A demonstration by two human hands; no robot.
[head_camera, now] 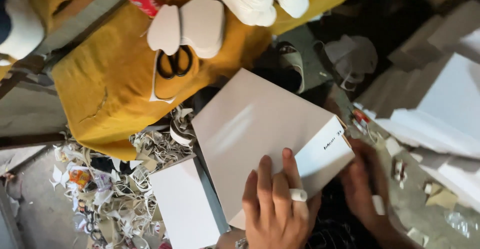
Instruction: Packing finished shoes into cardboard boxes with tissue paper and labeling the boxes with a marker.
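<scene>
A large white cardboard sheet (255,129) lies tilted in front of me, with small handwriting near its right corner. My left hand (275,209) rests on its lower edge with the fingers flat on top; one finger has a white wrap. My right hand (365,184), blurred, grips the sheet's right corner from the side and below, and it also has a white wrap on a finger.
A yellow cloth-covered block (100,84) carries black scissors (175,61) and stacks of white cut-out shapes (200,24). Paper scraps (125,179) pile up at the lower left beside another white sheet (185,209). More white boards (445,109) are stacked at the right. A sandal (292,64) lies on the floor.
</scene>
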